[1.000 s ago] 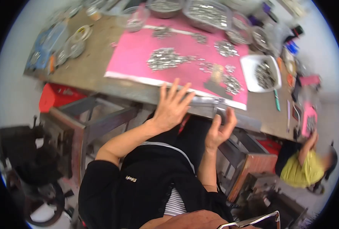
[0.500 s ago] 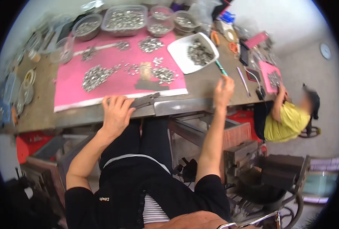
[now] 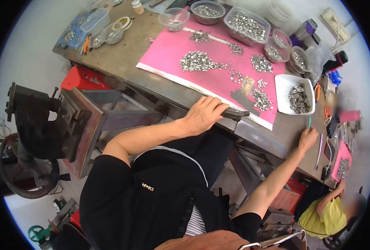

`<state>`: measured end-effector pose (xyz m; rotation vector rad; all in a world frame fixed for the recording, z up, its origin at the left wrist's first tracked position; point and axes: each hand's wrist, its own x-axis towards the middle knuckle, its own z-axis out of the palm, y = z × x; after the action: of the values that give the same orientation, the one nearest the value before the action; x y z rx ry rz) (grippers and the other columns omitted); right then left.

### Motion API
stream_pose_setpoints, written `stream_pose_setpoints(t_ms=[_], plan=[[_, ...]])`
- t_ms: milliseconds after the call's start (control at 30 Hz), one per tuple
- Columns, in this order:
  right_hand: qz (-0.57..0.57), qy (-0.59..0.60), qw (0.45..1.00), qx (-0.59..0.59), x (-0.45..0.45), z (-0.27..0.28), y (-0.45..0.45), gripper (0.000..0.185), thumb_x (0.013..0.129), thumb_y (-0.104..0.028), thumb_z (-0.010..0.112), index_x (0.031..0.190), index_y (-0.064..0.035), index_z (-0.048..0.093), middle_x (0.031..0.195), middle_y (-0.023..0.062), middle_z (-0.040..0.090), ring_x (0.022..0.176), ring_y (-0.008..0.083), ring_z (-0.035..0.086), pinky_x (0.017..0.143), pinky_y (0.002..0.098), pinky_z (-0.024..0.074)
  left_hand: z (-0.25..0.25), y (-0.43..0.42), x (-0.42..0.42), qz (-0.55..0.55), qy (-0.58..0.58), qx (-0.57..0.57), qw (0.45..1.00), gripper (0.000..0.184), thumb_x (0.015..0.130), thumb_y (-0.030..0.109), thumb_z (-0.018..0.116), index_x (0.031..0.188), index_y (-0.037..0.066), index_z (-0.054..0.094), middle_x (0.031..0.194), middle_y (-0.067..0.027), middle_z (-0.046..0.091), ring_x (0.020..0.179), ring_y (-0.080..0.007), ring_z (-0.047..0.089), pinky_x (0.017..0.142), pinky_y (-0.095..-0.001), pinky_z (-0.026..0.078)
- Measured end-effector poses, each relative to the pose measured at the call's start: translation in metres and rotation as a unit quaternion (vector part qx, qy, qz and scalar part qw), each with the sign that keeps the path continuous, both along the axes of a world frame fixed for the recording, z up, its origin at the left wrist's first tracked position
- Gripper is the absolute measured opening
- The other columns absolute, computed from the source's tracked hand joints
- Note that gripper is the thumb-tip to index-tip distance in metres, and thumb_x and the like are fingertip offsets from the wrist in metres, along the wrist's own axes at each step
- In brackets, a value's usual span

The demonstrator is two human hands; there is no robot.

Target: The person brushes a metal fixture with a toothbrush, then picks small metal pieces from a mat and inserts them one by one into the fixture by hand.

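My left hand [image 3: 206, 114] is closed around a dark, flat metal tool [image 3: 238, 113] at the table's front edge; its exact kind I cannot make out. The tool's far end reaches toward a steel plate [image 3: 258, 136] along that edge. Over at the right, the fingers of my right hand [image 3: 308, 139] pinch a thin green stick [image 3: 310, 121], whose tip points at a white tray [image 3: 283, 98]. Inside the tray lies a heap of small dark metal pieces [image 3: 299, 100]. Piles of small shiny metal pieces [image 3: 197, 61] lie on the pink mat [image 3: 164, 52] beyond my left hand.
Tubs of metal pieces [image 3: 246, 27] line the back of the table. A purple stick [image 3: 319, 151] and orange-handled scissors [image 3: 327, 111] lie at the right. Farther right sits a person in a yellow shirt [image 3: 322, 218]. A machine with a handwheel [image 3: 10, 166] stands left.
The view has turned to the left, so the table and both hands appear farther right. Both hands keep their holds on the dark tool and the green stick.
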<state>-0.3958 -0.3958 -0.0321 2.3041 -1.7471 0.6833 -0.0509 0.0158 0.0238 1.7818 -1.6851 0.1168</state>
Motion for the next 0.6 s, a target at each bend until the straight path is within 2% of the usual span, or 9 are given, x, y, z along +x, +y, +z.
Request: stream_pose_setpoints(t_ms=[33, 100, 200, 267, 333, 467, 533, 567, 600], plan=[[0.005, -0.033, 0.999, -0.026, -0.005, 0.001, 0.011, 0.028, 0.095, -0.024, 0.063, 0.113, -0.0029, 0.069, 0.108, 0.018, 0.066, 0.096, 0.0357, 0.063, 0.084, 0.0465, 0.0496, -0.003, -0.001, 0.0, 0.007, -0.013, 0.004, 1.0, 0.054, 0.081, 0.013, 0.076, 0.131, 0.005, 0.059, 0.106, -0.0104, 0.056, 0.095, -0.0276, 0.056, 0.084, -0.0405, 0.045], [0.012, -0.098, 0.992, -0.077, -0.018, 0.012, 0.04, 0.029, 0.097, -0.022, 0.062, 0.115, -0.0008, 0.069, 0.099, 0.0167, 0.066, 0.087, 0.0318, 0.064, 0.079, 0.0428, 0.0505, -0.003, -0.002, -0.004, 0.025, 0.0, 0.018, 1.0, 0.051, 0.08, 0.012, 0.077, 0.127, 0.005, 0.059, 0.105, -0.0106, 0.055, 0.095, -0.0279, 0.056, 0.084, -0.0407, 0.046], [0.022, -0.298, 0.954, 0.022, 0.011, 0.051, 0.136, 0.031, 0.1, -0.022, 0.062, 0.12, 0.0004, 0.066, 0.084, 0.0085, 0.063, 0.072, 0.0202, 0.058, 0.068, 0.0345, 0.0492, -0.002, -0.003, -0.006, 0.026, 0.022, 0.023, 0.999, 0.042, 0.079, 0.013, 0.076, 0.117, 0.005, 0.06, 0.101, -0.0109, 0.054, 0.096, -0.0292, 0.055, 0.082, -0.0417, 0.046], [0.08, -0.428, 0.895, 0.102, 0.026, 0.052, 0.184, 0.032, 0.102, -0.022, 0.062, 0.126, -0.0012, 0.064, 0.076, 0.0015, 0.058, 0.065, 0.0097, 0.05, 0.06, 0.0261, 0.0436, -0.004, -0.003, -0.006, 0.01, 0.021, 0.017, 1.0, 0.036, 0.079, 0.012, 0.075, 0.11, 0.005, 0.059, 0.099, -0.0108, 0.054, 0.096, -0.03, 0.055, 0.081, -0.042, 0.047], [0.112, -0.414, 0.895, 0.124, 0.05, 0.055, 0.229, 0.029, 0.103, -0.016, 0.059, 0.128, -0.0026, 0.063, 0.078, 0.0, 0.059, 0.065, 0.0054, 0.049, 0.058, 0.0219, 0.0403, -0.008, -0.002, -0.005, -0.013, 0.001, 0.004, 1.0, 0.033, 0.079, 0.011, 0.075, 0.106, 0.005, 0.058, 0.099, -0.0103, 0.054, 0.096, -0.0306, 0.055, 0.08, -0.0416, 0.048], [0.212, -0.419, 0.867, 0.167, 0.085, 0.06, 0.297, 0.032, 0.103, -0.011, 0.056, 0.134, -0.0041, 0.06, 0.078, -0.0011, 0.06, 0.062, 0.0015, 0.045, 0.053, 0.0191, 0.0347, 0.004, 0.031, -0.012, -0.08, 0.036, 0.016, 0.996, 0.042, 0.077, 0.009, 0.077, 0.115, 0.007, 0.059, 0.1, -0.0082, 0.054, 0.094, -0.0288, 0.055, 0.08, -0.0399, 0.048], [0.261, -0.378, 0.866, 0.196, 0.104, 0.069, 0.328, 0.035, 0.103, -0.009, 0.056, 0.138, -0.0051, 0.059, 0.077, -0.0012, 0.061, 0.066, 0.0027, 0.049, 0.058, 0.019, 0.0381, 0.016, 0.056, -0.019, -0.127, 0.058, 0.039, 0.989, 0.043, 0.077, 0.009, 0.077, 0.115, 0.007, 0.058, 0.099, -0.0081, 0.053, 0.093, -0.0286, 0.054, 0.079, -0.0391, 0.048], [0.264, -0.366, 0.861, 0.235, 0.114, 0.073, 0.342, 0.035, 0.1, -0.005, 0.057, 0.135, -0.0048, 0.061, 0.08, 0.0017, 0.064, 0.072, 0.0076, 0.057, 0.065, 0.0239, 0.0476, 0.011, 0.066, -0.022, -0.146, 0.066, 0.05, 0.986, 0.043, 0.076, 0.009, 0.077, 0.115, 0.007, 0.058, 0.098, -0.0077, 0.052, 0.09, -0.0283, 0.053, 0.077, -0.039, 0.048], [0.287, -0.362, 0.854, 0.24, 0.126, 0.073, 0.354, 0.035, 0.1, -0.004, 0.058, 0.134, -0.0046, 0.062, 0.08, 0.0038, 0.065, 0.071, 0.0088, 0.058, 0.066, 0.0252, 0.0486, 0.01, 0.076, -0.026, -0.166, 0.09, 0.067, 0.98, 0.035, 0.076, 0.011, 0.078, 0.105, 0.007, 0.058, 0.096, -0.0083, 0.051, 0.091, -0.0284, 0.055, 0.076, -0.0406, 0.049]])
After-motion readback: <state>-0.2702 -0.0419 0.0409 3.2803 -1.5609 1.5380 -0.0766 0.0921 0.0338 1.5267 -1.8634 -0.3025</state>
